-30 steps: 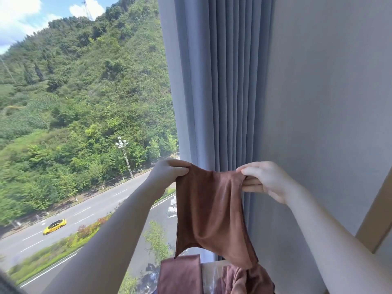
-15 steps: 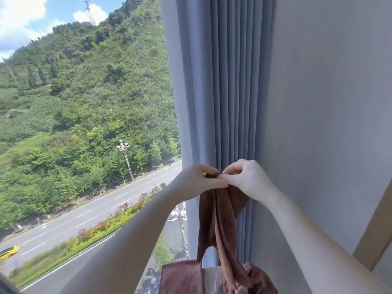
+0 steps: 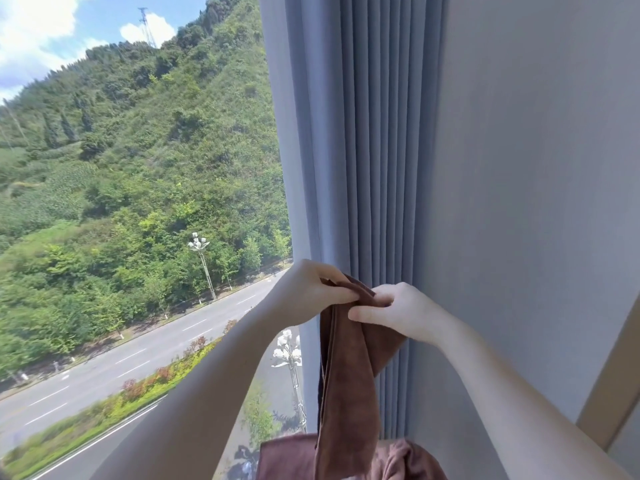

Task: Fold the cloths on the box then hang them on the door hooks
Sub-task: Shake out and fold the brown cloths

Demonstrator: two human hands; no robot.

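Both hands pinch the top edge of a brown cloth (image 3: 346, 386): the left hand (image 3: 308, 292) and right hand (image 3: 398, 311) meet, fingertips touching. It hangs doubled lengthwise before the grey curtain (image 3: 367, 150), its lower end reaching more brown cloths (image 3: 287, 457) heaped below.

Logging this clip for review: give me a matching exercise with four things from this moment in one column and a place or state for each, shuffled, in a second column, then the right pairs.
Things
1. left hand
2. held cloth
3. curtain
4. heap of cloths

Place or state
A. hangs in grey-blue pleats beside the window
B. lies at the bottom edge of the view
C. pinches the top edge from the window side
D. doubled over, hanging down from both hands

Pairs: 1-C, 2-D, 3-A, 4-B. The right hand grips the same top edge.
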